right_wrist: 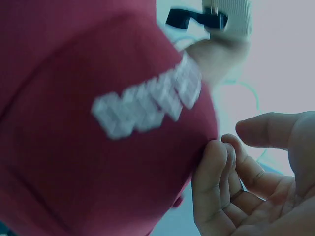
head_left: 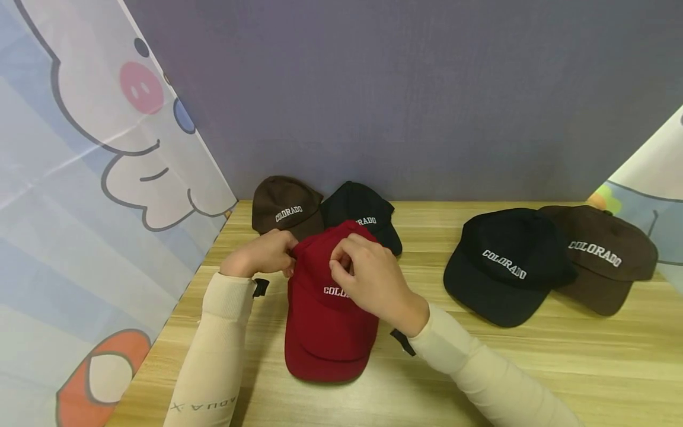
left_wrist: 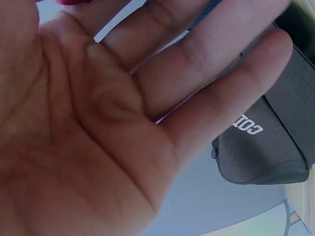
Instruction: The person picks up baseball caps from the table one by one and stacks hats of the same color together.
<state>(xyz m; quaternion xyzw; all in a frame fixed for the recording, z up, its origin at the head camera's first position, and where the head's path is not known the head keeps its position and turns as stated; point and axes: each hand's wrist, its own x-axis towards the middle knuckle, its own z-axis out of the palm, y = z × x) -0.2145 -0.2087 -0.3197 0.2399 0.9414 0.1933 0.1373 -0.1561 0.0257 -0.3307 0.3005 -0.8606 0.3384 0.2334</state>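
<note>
In the head view a red cap point(head_left: 332, 332) with white lettering hangs over the table, brim toward me. My left hand point(head_left: 262, 254) pinches its left edge between thumb and forefinger; the left wrist view shows the other fingers spread, with a bit of red at the top. The right hand point(head_left: 376, 279) is in front of the cap's crown and covers part of the lettering. Seen from the right wrist, its bent fingers point(right_wrist: 211, 182) are right at the crown's edge, while the thumb point(right_wrist: 266, 130) stands apart from them.
Behind the red cap, a brown cap point(head_left: 285, 201) and a black cap point(head_left: 354, 201) sit against the grey panel point(head_left: 400, 101). On the right of the wooden table point(head_left: 416, 379), another black cap point(head_left: 507, 255) overlaps another brown cap point(head_left: 603, 255). A printed cloth point(head_left: 80, 237) hangs at left.
</note>
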